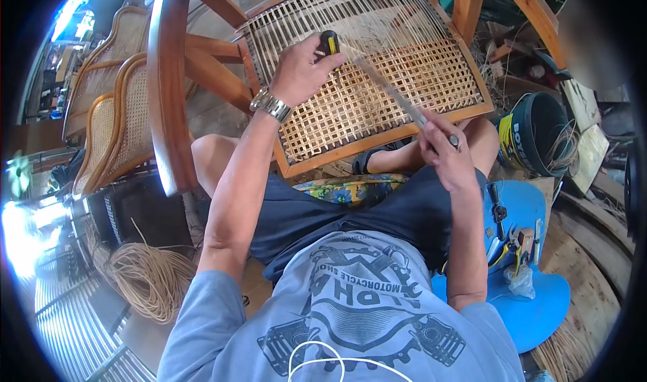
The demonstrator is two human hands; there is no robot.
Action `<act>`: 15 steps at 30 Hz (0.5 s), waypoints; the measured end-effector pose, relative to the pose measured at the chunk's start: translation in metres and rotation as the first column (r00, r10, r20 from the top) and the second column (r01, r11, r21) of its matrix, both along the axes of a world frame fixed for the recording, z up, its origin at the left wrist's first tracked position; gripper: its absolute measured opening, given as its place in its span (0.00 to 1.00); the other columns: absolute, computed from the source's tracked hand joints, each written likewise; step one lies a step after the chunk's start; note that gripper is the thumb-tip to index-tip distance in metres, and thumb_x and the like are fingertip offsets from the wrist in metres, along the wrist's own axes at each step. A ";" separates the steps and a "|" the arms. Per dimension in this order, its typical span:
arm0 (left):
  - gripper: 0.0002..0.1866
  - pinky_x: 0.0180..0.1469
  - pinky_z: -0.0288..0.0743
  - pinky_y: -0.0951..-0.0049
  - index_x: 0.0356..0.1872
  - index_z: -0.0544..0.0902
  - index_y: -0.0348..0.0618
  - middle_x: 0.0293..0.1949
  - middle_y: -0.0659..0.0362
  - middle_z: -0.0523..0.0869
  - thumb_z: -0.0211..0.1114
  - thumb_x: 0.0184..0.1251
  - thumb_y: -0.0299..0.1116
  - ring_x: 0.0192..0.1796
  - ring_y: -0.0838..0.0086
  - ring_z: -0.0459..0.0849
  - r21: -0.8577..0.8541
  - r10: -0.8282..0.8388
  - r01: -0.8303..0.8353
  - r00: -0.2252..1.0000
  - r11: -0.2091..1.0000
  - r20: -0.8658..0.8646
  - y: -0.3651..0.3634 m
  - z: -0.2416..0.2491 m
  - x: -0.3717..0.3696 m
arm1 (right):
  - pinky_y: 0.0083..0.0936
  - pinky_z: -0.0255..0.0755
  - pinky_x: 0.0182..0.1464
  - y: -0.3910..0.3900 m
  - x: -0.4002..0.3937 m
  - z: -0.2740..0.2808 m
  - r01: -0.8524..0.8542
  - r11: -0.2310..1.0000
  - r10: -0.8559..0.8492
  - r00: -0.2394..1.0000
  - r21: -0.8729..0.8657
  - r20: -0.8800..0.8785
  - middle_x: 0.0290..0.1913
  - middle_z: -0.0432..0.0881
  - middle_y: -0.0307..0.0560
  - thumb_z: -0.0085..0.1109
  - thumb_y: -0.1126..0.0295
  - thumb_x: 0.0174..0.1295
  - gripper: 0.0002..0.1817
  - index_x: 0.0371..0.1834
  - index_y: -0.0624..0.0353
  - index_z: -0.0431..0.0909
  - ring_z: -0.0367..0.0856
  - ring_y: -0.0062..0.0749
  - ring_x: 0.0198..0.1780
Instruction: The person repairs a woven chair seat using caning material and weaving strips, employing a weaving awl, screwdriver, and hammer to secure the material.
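Note:
A wooden chair frame holds a seat panel of cane (377, 92), woven in an open grid at its near part, with mostly parallel strands at the far part. My left hand (306, 71) is closed round a tool with a black and yellow handle (329, 44), its thin tip pointing down at the weave. In my right hand (445, 149) is the near end of a long, thin, flat metal tool (394, 93), which slants up and left over the panel towards my left hand. Whether its far end touches the cane is unclear.
Curved cane-backed panels (118, 126) stand at the left, above a coil of cane (149, 277). At the right are a dark bucket (539, 136) and a blue plastic surface (539, 314) bearing pliers and other tools. A chair leg (168, 92) rises near my left arm.

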State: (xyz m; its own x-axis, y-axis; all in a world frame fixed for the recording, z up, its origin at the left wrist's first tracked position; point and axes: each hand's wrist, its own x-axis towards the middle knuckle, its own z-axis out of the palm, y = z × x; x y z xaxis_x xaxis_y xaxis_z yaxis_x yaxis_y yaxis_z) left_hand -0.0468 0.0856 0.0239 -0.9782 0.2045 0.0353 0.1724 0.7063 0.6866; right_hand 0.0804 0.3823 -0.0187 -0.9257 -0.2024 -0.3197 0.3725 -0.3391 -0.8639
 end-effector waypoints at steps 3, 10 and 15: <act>0.18 0.42 0.78 0.74 0.48 0.86 0.41 0.38 0.62 0.91 0.73 0.70 0.45 0.38 0.80 0.86 0.069 -0.013 0.015 0.999 0.998 -0.041 -0.005 0.001 0.000 | 0.10 0.52 0.23 0.014 0.003 -0.001 -0.218 0.969 0.220 0.976 0.118 -0.005 0.30 0.73 0.35 0.54 0.67 0.78 0.22 0.70 0.65 0.75 0.60 0.11 0.23; 0.21 0.38 0.81 0.66 0.46 0.87 0.40 0.33 0.53 0.92 0.74 0.67 0.49 0.33 0.70 0.90 0.044 -0.037 0.042 0.993 0.998 -0.114 0.003 -0.004 0.006 | 0.10 0.52 0.23 -0.004 0.012 -0.001 0.151 0.986 -0.148 0.988 -0.063 0.049 0.30 0.72 0.36 0.53 0.67 0.78 0.21 0.70 0.65 0.75 0.61 0.12 0.23; 0.17 0.39 0.79 0.74 0.51 0.87 0.45 0.35 0.63 0.91 0.72 0.70 0.45 0.34 0.80 0.87 0.023 -0.061 0.062 0.998 0.998 -0.010 -0.002 -0.004 0.006 | 0.12 0.53 0.23 -0.004 0.016 -0.001 -0.080 0.987 0.078 0.997 0.138 0.018 0.30 0.74 0.36 0.54 0.66 0.78 0.22 0.70 0.65 0.74 0.63 0.13 0.24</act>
State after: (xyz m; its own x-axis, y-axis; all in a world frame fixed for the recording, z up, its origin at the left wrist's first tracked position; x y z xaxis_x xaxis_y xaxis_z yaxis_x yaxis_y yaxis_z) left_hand -0.0406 0.0840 0.0198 -0.9635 0.2632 0.0498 0.2214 0.6777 0.7013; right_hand 0.0963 0.3779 -0.0200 -0.9043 -0.2278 -0.3610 0.4043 -0.1858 -0.8956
